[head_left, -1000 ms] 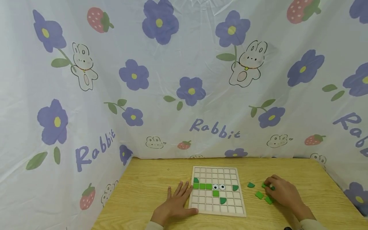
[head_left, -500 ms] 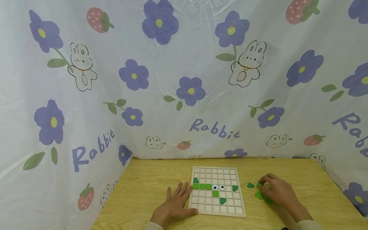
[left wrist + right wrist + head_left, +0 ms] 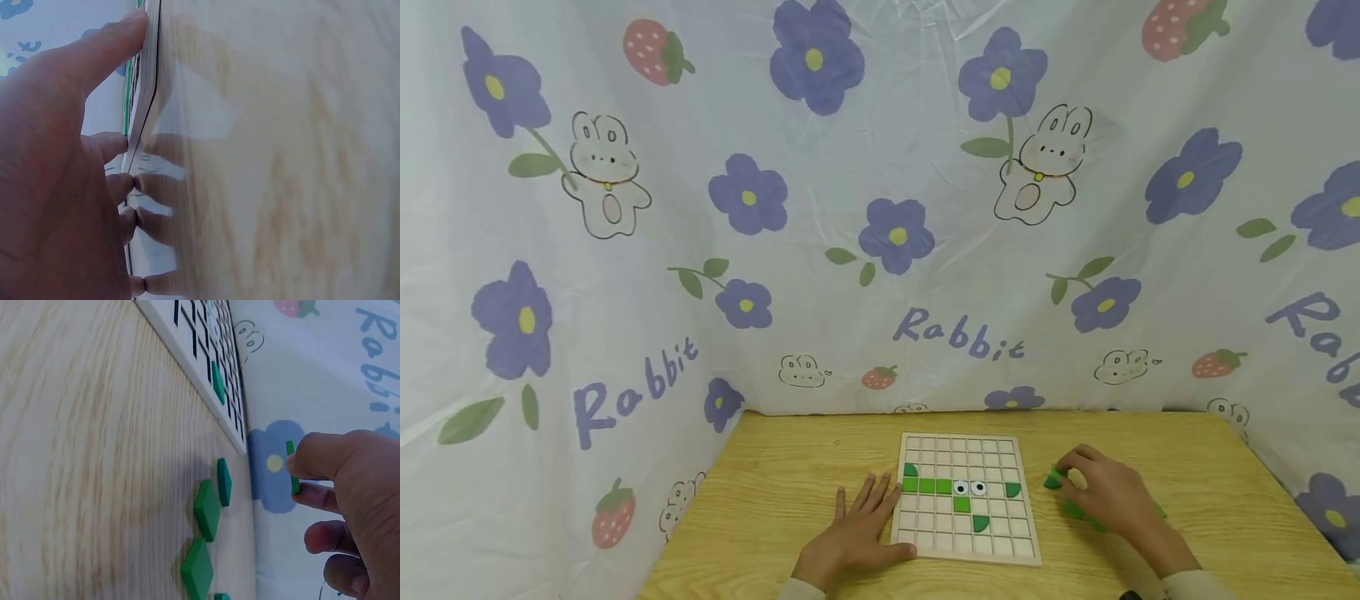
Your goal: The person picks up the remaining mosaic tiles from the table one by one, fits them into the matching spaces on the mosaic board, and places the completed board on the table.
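A light wooden grid board (image 3: 928,542) lies on the table, holding green square tiles (image 3: 928,486), dark green quarter-round tiles (image 3: 981,523) and two eye tiles (image 3: 969,488). My left hand (image 3: 854,533) rests at the board's left edge, fingers spread, thumb at the near left corner. Right of the board, my right hand (image 3: 1111,493) pinches a thin green tile (image 3: 295,482) between thumb and finger, raised off the table. Loose green square tiles (image 3: 207,510) lie below it, with a quarter-round tile (image 3: 224,482) close by. In the head view, that hand partly hides them.
The wooden table (image 3: 805,450) ends at a white cloth backdrop (image 3: 820,292) printed with flowers, strawberries and rabbits. That cloth also closes off the left and right sides.
My right hand has moved left over the loose tiles, toward the quarter-round one, with a green tile between its fingers. The left hand and the board stay in place.
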Demonstrator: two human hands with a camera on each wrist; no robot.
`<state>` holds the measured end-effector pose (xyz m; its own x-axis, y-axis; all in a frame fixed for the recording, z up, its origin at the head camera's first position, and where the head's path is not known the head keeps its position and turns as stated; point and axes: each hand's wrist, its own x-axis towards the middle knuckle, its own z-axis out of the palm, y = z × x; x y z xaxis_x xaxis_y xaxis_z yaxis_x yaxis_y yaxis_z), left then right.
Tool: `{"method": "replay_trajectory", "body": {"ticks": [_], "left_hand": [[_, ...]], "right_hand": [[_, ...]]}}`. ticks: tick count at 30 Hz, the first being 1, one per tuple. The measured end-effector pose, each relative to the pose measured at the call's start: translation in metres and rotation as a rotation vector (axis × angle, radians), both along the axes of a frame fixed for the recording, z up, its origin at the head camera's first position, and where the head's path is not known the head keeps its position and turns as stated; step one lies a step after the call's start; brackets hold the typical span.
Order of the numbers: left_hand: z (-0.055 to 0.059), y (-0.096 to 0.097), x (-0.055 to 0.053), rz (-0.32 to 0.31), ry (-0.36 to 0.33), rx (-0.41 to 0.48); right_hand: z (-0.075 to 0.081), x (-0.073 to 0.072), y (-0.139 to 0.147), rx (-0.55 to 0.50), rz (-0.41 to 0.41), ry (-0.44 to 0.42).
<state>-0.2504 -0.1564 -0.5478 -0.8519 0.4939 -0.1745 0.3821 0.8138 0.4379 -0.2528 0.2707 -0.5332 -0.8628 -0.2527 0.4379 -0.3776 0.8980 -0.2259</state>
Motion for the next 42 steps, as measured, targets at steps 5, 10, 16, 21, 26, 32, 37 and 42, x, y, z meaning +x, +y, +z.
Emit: {"method": "replay_trajectory", "body": {"ticks": [5, 10, 16, 21, 26, 32, 37, 42], "left_hand": [[0.002, 0.0, 0.0, 0.002, -0.006, 0.009], [0.002, -0.001, 0.0, 0.001, -0.013, 0.006], [0.001, -0.001, 0.0, -0.004, -0.019, 0.006], [0.002, -0.001, -0.001, -0.003, -0.018, 0.003], [0.0, -0.001, -0.002, -0.006, -0.012, -0.007], [-0.002, -0.001, -0.003, -0.012, -0.004, -0.015], [-0.002, -0.001, -0.003, -0.013, -0.006, -0.016], [-0.002, -0.001, -0.002, -0.012, -0.007, -0.018]], "right_hand": [[0.006, 0.0, -0.009, 0.003, 0.025, 0.009], [0.008, -0.001, -0.016, -0.001, 0.051, 0.029], [0.008, -0.002, -0.023, -0.009, 0.071, 0.068], [0.009, -0.004, -0.029, -0.004, 0.086, 0.098], [0.011, -0.005, -0.033, -0.008, 0.088, 0.055], [0.014, -0.004, -0.039, -0.027, 0.102, 0.035], [0.012, -0.006, -0.043, -0.047, 0.113, 0.028], [0.009, -0.009, -0.048, -0.042, 0.112, 0.027]]}}
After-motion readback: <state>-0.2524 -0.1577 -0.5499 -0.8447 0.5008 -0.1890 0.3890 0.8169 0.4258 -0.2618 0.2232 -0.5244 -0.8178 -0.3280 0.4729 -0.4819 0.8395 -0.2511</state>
